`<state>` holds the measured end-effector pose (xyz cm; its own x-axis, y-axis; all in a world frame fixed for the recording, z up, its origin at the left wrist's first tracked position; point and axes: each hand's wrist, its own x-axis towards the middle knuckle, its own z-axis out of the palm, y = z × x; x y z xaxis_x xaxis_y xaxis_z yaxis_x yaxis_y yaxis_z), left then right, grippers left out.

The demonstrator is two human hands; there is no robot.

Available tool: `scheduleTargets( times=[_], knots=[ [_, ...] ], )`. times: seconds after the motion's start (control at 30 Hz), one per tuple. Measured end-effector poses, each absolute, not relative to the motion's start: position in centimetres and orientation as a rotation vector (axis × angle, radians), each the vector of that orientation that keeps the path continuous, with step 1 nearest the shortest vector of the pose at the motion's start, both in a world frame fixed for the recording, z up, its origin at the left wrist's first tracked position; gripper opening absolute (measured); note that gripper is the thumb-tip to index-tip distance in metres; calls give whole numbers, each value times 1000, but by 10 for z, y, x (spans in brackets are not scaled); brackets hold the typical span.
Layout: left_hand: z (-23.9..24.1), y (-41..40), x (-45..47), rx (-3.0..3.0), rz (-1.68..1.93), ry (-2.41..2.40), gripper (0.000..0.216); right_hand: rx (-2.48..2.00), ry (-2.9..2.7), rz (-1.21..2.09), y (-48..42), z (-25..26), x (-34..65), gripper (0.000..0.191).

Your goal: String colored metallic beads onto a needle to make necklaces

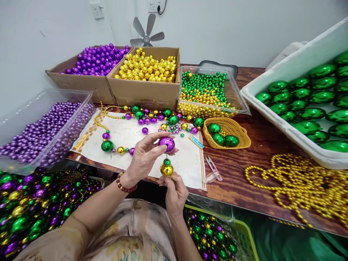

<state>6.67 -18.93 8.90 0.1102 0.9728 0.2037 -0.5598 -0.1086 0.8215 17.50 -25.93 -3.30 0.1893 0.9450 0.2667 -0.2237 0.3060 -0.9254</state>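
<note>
My left hand (146, 154) pinches a shiny purple bead (166, 144) above the cloth. Directly beneath it, a thin needle-like wire runs down to a small green bead (166, 162) and a larger gold bead (166, 169). The fingers of my right hand (175, 192) are closed at the underside of the gold bead. Behind my hands lies a part-strung bead garland (121, 149) of purple, green and gold on a white cloth (179, 174). Several loose purple and green beads (176, 129) rest on that cloth.
Boxes of purple beads (78, 78) and gold beads (144, 86) stand at the back, beside a clear tub (212, 108). To the right are a yellow basket (244, 143), pink thread snips (214, 169), gold bead strands (299, 181) and a foam box (272, 128) of green beads.
</note>
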Motion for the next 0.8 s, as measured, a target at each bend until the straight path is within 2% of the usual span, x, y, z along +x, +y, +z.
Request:
scheduleTargets(
  times=[0.43,0.63,0.8],
  knots=[
    [76,-183,65,876,1291,626,26,-966,-976,930,-263,-26,172,17],
    [69,-183,67,1007,1301,684,30,-1058,-870,1001,-253,-22,172,17],
    [62,-177,53,1231,1145,827,42,-1087,-817,1059,-245,-38,186,21]
  ],
)
